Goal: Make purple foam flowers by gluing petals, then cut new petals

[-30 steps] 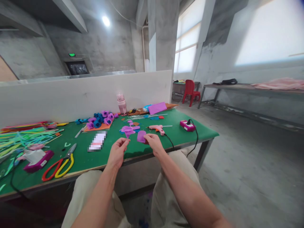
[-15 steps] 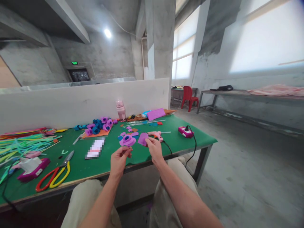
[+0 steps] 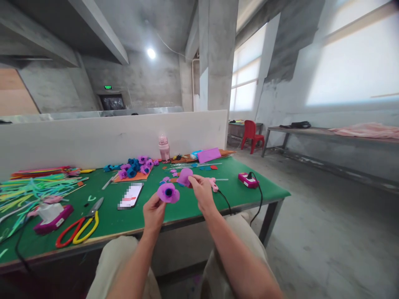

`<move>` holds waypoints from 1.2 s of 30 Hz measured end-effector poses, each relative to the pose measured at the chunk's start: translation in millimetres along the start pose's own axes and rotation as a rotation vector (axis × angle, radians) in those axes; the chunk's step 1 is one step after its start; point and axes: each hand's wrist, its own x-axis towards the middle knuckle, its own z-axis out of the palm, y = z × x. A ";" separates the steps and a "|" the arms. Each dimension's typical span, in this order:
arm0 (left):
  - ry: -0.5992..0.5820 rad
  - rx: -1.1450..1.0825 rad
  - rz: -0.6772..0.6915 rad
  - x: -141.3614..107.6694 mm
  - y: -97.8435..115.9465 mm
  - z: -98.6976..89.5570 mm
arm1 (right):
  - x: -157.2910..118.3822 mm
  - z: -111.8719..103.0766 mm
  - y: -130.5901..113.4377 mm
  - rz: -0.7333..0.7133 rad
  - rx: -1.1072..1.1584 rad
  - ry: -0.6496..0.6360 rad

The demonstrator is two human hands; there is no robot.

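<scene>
My left hand (image 3: 153, 212) is closed on a purple craft flower (image 3: 173, 194) with a dark blue centre, its face tilted toward me. Between the fingertips of my right hand (image 3: 202, 192) is a rounded purple petal (image 3: 185, 177), held up just right of the flower and apart from it. Behind my right hand lies a pink glue gun (image 3: 213, 185) with a clear stick at its back, partly hidden. Small purple and blue cut pieces (image 3: 173, 172) are scattered on the green table beyond the flower.
Finished purple and blue flowers (image 3: 134, 167) sit on an orange sheet. A phone (image 3: 131, 196), red-and-yellow scissors (image 3: 81, 226), a tissue pack (image 3: 52, 216) and pipe cleaners (image 3: 46, 189) lie left. A magenta power box (image 3: 248, 180) stands right; a pink bottle (image 3: 163, 148) stands behind.
The flower in my left hand has tipped so its face turns toward me. My right hand has lifted the petal a little. The whole view has shifted slightly.
</scene>
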 end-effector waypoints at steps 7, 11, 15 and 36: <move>-0.112 -0.034 -0.015 -5.0 10.9 1.5 | -12.9 -19.9 13.8 0.001 -0.125 -0.039; -0.204 -0.351 -0.402 -6.4 17.8 11.3 | -11.8 -19.4 17.7 0.095 -0.115 -0.061; -0.250 -0.570 -0.607 -6.4 22.3 14.8 | -10.5 -14.6 18.5 0.128 -0.116 -0.087; -0.292 -0.555 -0.719 -9.4 24.3 21.0 | -15.0 -9.8 13.0 0.160 -0.067 -0.111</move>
